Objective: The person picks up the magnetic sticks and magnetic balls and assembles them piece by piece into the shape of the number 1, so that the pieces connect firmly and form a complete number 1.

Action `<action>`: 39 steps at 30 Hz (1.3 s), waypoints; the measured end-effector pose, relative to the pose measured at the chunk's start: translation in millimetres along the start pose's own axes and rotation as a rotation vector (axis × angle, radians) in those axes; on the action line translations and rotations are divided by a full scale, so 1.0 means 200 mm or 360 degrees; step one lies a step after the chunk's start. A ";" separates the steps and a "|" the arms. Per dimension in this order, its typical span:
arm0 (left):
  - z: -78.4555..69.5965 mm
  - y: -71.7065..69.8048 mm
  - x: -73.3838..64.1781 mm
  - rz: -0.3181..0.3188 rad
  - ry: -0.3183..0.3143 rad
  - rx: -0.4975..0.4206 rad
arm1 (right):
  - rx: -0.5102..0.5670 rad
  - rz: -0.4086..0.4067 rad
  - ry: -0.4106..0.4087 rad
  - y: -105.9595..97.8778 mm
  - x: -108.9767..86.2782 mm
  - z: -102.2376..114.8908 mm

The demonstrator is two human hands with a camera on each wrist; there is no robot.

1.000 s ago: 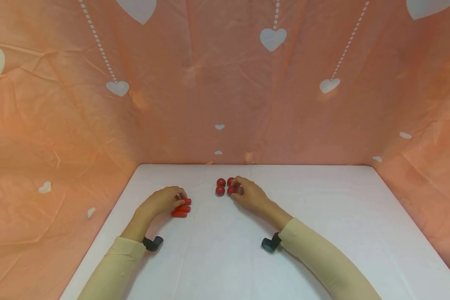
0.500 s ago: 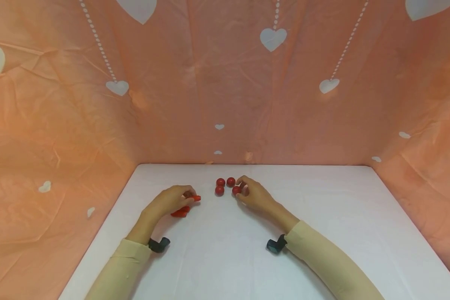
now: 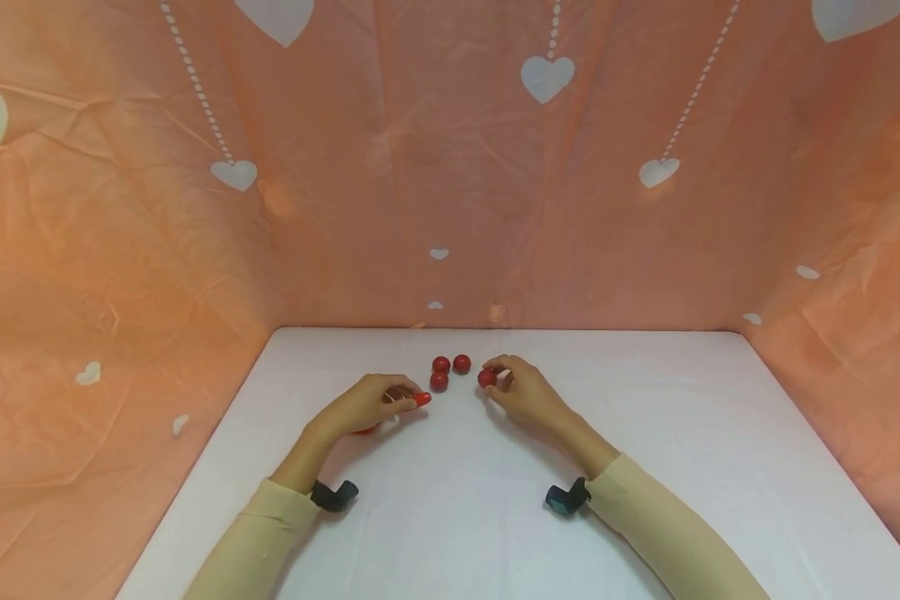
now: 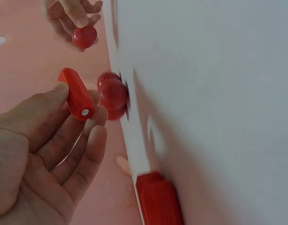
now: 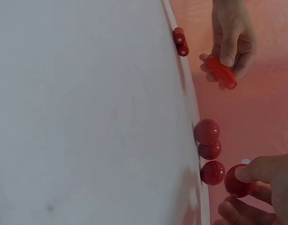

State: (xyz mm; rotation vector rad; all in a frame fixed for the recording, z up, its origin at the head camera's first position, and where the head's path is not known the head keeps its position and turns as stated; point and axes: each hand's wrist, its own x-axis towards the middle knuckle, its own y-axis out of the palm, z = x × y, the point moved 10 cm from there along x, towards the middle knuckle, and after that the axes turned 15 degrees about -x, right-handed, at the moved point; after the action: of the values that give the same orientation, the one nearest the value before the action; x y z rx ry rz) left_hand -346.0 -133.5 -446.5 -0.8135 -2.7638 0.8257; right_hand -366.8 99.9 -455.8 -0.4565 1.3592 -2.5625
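Note:
My left hand [image 3: 366, 403] pinches a short red rod [image 4: 76, 93] between thumb and fingers, raised over the table. The rod is ribbed and has a pale round dot in its end. To its right, my right hand [image 3: 527, 392] holds a glossy red ball [image 5: 238, 181] between thumb and fingertips, also above the tabletop. Between the hands lie three more red balls: a near one [image 3: 438, 382], one behind it [image 3: 441, 364] and one to the right [image 3: 462, 363]. Two more red rods [image 5: 179, 36] lie side by side under my left hand, mostly hidden in the head view.
A white table [image 3: 450, 500] spreads beneath both arms. Orange cloth [image 3: 390, 183] with pale hearts rises behind it and along both sides. Each wrist wears a small black camera, the left one [image 3: 336, 497] and the right one [image 3: 567, 497], near the tan sleeves.
My left hand has lifted one rod off the group and carried it right, toward the balls. My right hand has taken the near right ball and drawn it right, away from the others.

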 end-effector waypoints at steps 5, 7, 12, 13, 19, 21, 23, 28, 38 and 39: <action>-0.02 0.05 0.02 0.0021 0.0007 -0.0064 | 0.0112 -0.0018 0.0029 -0.04 -0.04 -0.02; -0.03 0.07 0.03 0.0018 0.0012 -0.0064 | 0.0143 -0.0027 0.0029 -0.06 -0.05 -0.02; -0.06 0.10 0.05 0.0016 0.0034 -0.0091 | 0.0182 -0.0046 0.0012 -0.09 -0.09 -0.03; -0.07 0.11 0.05 0.0018 0.0043 -0.0093 | 0.0193 -0.0048 0.0013 -0.10 -0.09 -0.04; -0.10 0.15 0.08 0.0024 0.0079 -0.0145 | 0.0195 -0.0060 0.0010 -0.12 -0.13 -0.05; -0.11 0.17 0.09 0.0030 0.0098 -0.0141 | 0.0168 -0.0071 -0.0008 -0.13 -0.14 -0.05; -0.11 0.20 0.10 0.0048 0.0123 -0.0120 | 0.0162 -0.0071 -0.0002 -0.13 -0.15 -0.05; -0.14 0.24 0.12 0.0070 0.0122 -0.0096 | 0.0197 -0.0042 0.0046 -0.13 -0.18 -0.07; -0.16 0.32 0.17 0.0065 -0.0012 -0.0103 | 0.0311 -0.0052 0.0046 -0.12 -0.17 -0.07; -0.16 0.32 0.17 0.0064 -0.0016 -0.0102 | 0.0328 -0.0047 0.0046 -0.12 -0.18 -0.07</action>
State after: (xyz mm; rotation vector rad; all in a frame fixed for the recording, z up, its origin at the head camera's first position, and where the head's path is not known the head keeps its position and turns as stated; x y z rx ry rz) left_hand -336.1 -55.3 -455.4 -0.8816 -2.8045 0.7533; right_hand -340.0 134.7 -449.5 -0.4071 1.0885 -2.7054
